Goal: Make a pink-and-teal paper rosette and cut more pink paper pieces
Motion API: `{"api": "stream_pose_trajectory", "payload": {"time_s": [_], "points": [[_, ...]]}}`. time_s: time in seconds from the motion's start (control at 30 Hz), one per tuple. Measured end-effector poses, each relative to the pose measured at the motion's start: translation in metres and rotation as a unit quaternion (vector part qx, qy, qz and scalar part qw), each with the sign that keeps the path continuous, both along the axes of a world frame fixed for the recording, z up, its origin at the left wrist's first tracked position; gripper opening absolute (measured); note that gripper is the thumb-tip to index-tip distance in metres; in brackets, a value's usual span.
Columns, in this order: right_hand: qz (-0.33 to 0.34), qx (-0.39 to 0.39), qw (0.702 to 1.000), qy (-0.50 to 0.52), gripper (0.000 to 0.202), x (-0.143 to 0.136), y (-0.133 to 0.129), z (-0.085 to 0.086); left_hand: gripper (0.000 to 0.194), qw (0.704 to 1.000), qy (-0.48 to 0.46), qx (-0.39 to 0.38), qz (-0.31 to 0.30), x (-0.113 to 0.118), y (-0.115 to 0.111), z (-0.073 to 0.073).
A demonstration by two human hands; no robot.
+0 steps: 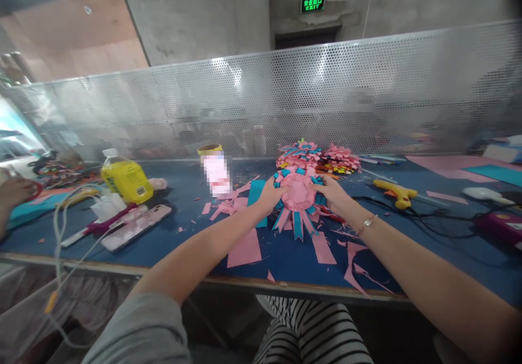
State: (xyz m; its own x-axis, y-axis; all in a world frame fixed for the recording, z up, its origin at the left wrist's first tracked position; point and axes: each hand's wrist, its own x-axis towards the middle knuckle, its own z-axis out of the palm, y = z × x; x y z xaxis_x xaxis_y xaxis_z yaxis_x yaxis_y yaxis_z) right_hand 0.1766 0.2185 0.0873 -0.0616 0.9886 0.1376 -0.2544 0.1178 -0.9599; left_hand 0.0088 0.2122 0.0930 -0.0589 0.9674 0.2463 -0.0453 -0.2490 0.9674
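A round pink and blue rosette with pleated edges and several notched tails is held upright above the table, its pink disc facing me. My left hand grips its left edge, thumb on the front. On the opposite edge, my right hand holds it the same way; the fingers behind the rosette are hidden. Pink paper pieces and a blue strip lie below and to the left. More pink scraps are strewn near the right forearm.
Behind the rosette sits a pile of pink paper flowers. A yellow glue gun with its cable lies right. Left are a yellow bottle, a phone and another person's hand. A perforated metal panel borders the back.
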Motion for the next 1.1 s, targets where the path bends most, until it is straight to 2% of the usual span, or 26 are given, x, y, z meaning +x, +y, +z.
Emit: {"api": "stream_pose_trajectory", "payload": {"time_s": [0.1,0.27,0.4,0.6,0.7,0.87,1.03,1.1], "points": [[-0.022,0.011,1.0,0.009,0.046,-0.004,0.0,-0.001,0.046,1.0,-0.003,0.01,-0.03,-0.004,-0.003,0.006],[-0.007,0.021,0.999,0.042,0.055,-0.007,0.001,0.0,0.048,0.998,-0.018,0.006,-0.053,-0.014,-0.006,0.009],[0.044,0.004,0.997,0.066,0.051,-0.007,-0.001,0.001,0.049,0.999,-0.004,0.005,-0.039,-0.024,-0.008,0.011],[0.114,0.004,0.987,0.11,0.042,-0.006,-0.006,0.005,0.046,0.996,0.026,0.066,-0.045,-0.03,-0.008,0.014],[0.132,-0.006,0.984,0.116,0.042,-0.004,-0.008,0.006,0.041,0.99,0.094,0.102,-0.02,-0.03,-0.008,0.016],[0.134,0.017,0.986,0.094,0.04,-0.004,-0.009,0.007,0.034,0.962,0.222,0.152,0.052,-0.03,-0.015,0.024],[0.113,0.056,0.992,0.027,0.037,-0.004,-0.007,0.009,0.034,0.953,0.231,0.19,0.04,-0.029,-0.019,0.028],[0.081,0.093,0.992,-0.009,0.036,-0.001,-0.005,0.01,0.033,0.948,0.243,0.204,0.041,-0.028,-0.02,0.027]]}}
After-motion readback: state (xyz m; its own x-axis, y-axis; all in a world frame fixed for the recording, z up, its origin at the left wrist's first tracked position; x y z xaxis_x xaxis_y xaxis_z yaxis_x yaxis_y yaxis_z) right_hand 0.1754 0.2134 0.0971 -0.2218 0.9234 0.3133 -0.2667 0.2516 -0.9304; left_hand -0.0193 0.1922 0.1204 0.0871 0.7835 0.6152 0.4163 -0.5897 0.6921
